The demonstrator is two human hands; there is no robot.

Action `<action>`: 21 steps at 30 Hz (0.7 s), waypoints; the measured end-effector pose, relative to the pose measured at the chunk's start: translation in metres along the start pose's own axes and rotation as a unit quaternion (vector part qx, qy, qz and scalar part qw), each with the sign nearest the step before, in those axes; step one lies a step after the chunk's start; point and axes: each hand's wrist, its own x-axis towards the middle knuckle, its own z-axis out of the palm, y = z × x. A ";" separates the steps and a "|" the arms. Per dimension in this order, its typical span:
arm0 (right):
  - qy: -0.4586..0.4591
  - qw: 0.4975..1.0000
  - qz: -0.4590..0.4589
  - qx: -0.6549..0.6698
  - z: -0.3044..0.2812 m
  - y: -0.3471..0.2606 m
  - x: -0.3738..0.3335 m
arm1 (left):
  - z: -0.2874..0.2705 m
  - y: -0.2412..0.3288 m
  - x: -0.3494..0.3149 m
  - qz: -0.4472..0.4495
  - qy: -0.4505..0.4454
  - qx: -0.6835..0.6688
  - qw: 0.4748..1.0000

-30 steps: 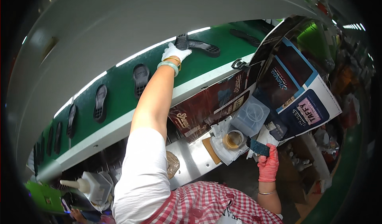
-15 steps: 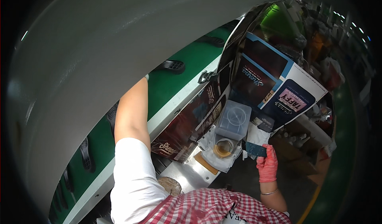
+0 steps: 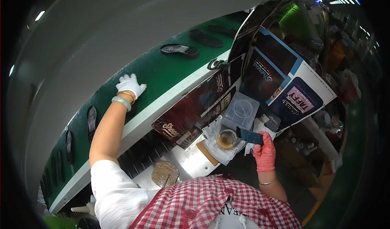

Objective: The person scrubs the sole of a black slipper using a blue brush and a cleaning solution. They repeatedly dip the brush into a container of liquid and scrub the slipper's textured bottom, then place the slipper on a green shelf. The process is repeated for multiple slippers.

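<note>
My left hand [image 3: 131, 86], in a white glove, is over the green belt [image 3: 158, 76] with its fingers spread and nothing in them. A dark shape, partly hidden, shows beside that wrist. Black shoe soles lie along the belt: one sole [image 3: 178, 50] tread up ahead of the hand, another sole [image 3: 206, 38] beyond it, and a further sole [image 3: 92, 118] on the near side. In a pink-red glove, my right hand [image 3: 264, 152] grips a flat dark teal tool [image 3: 251, 137] with a black end. That end points at a small round container [image 3: 226, 139] holding something yellowish.
A translucent plastic box [image 3: 240, 110] stands behind the container, among white paper or cloth. Printed cardboard panels [image 3: 266, 68] rise around it. A tan strip [image 3: 207, 153] and a round brown wrapped thing [image 3: 165, 174] are on the metal surface. A large grey cover overhangs the belt.
My left hand, hidden under the grey cover before, is now out and visible over the belt. The right hand has moved slightly left and up with the tool. The view has shifted.
</note>
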 end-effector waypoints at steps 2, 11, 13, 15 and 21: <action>-0.043 0.999 0.004 0.001 0.001 0.000 0.005 | 0.013 -0.047 -0.011 -0.064 -0.046 -0.114 0.990; -0.075 0.995 0.021 -0.065 0.003 0.005 0.013 | -0.003 -0.057 -0.158 0.001 0.095 -0.794 0.601; -0.086 0.984 0.004 -0.155 -0.013 0.008 0.022 | 0.007 -0.032 -0.224 0.078 -0.005 -0.836 0.542; -0.099 0.971 -0.011 -0.218 -0.019 0.012 0.027 | 0.039 -0.006 -0.283 0.066 -0.129 -0.873 0.465; -0.135 0.933 -0.025 -0.334 -0.037 0.056 0.052 | 0.115 0.079 -0.395 -0.107 -0.170 -0.905 0.376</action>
